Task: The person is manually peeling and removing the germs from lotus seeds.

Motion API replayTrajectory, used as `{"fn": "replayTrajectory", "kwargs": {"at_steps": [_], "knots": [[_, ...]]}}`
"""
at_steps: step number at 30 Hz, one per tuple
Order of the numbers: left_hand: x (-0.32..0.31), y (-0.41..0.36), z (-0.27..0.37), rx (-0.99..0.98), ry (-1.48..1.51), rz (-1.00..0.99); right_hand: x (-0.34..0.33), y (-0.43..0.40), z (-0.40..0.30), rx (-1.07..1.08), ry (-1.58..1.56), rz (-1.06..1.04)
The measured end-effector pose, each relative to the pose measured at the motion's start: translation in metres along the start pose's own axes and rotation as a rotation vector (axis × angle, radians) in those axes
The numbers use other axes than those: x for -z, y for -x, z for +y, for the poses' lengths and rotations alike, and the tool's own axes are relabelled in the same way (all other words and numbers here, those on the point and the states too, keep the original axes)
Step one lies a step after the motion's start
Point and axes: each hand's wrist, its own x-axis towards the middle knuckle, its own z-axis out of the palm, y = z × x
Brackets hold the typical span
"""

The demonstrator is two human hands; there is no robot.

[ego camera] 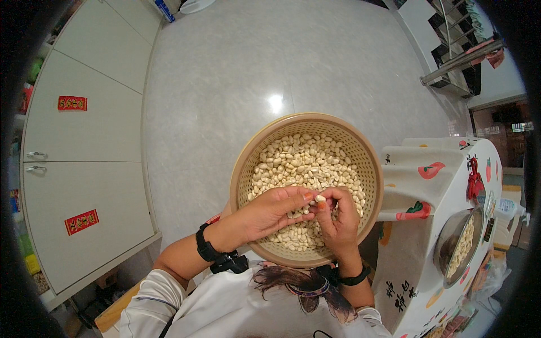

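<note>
A round tan plastic basket [241, 177] with slotted walls sits in front of me, filled with pale, peeled-looking beans [291, 158]. Both hands meet above its near half. Between the thumb and forefinger of my right hand [340, 219] is a single white bean [321, 198]. My left hand [270, 211] comes in from the left, its thumb and forefinger tips close beside that bean. Several beans show between the left thumb and lower fingers; whether they rest in the hand or lie in the basket below is unclear.
To the right stands a table with a fruit-patterned cloth [405, 179]. On it, a metal bowl [444, 241] contains more pale beans, near a white bottle [505, 208]. White cabinets [88, 139] line the left side. A stair railing [460, 63] rises at upper right, beyond the grey floor [203, 84].
</note>
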Motion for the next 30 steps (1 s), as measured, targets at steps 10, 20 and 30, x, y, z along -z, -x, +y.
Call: {"fn": "replayTrajectory", "kwargs": {"at_steps": [10,20,30], "knots": [[0.011,-0.003,-0.006,0.035,-0.053,-0.081,0.002,-0.001,-0.003,-0.065,-0.09,-0.07],[0.011,-0.003,-0.008,-0.018,-0.054,-0.053,-0.001,-0.005,-0.002,0.108,-0.034,-0.078],[0.002,0.002,-0.001,-0.008,0.02,-0.041,0.0,-0.004,0.007,0.265,0.169,-0.03]]}}
